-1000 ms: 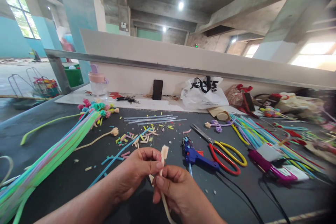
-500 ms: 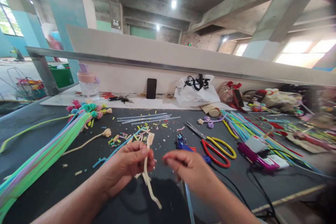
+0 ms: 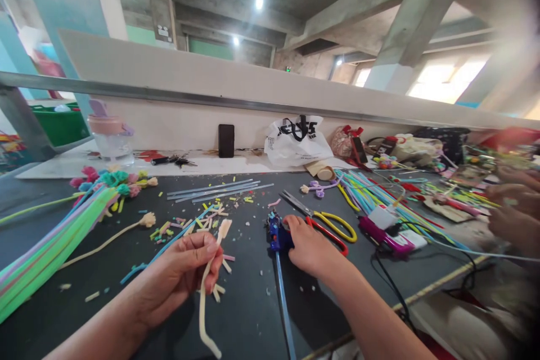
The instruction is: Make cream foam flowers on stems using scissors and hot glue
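Note:
My left hand [image 3: 192, 261] pinches a cream pipe cleaner [image 3: 205, 315] between thumb and fingers. Its folded, thicker end [image 3: 223, 229] pokes up above the fingertips, and the bent stem hangs below. On the right, my right hand [image 3: 306, 244] is closed round the handle of a blue glue gun [image 3: 276, 233] lying on the table, so the handle is mostly hidden. A long clear glue stick [image 3: 283, 304] runs from the gun toward me. Just beyond that hand lie scissors [image 3: 333, 225] with red and yellow handles. Short cream and coloured offcuts [image 3: 217, 292] are scattered near my left hand.
Bundled pipe-cleaner flowers [image 3: 113, 180] lie at the left, with one cream flower [image 3: 147, 219] nearby. Spare glue sticks [image 3: 219, 191], a phone [image 3: 226, 140], a bottle [image 3: 110, 138] and a white bag [image 3: 295, 143] stand behind. Another person's hands [image 3: 517, 208] are at far right.
My right hand has come down from the air onto the glue gun and closed on it. My left hand still holds the cream pipe cleaner. The view has swung right.

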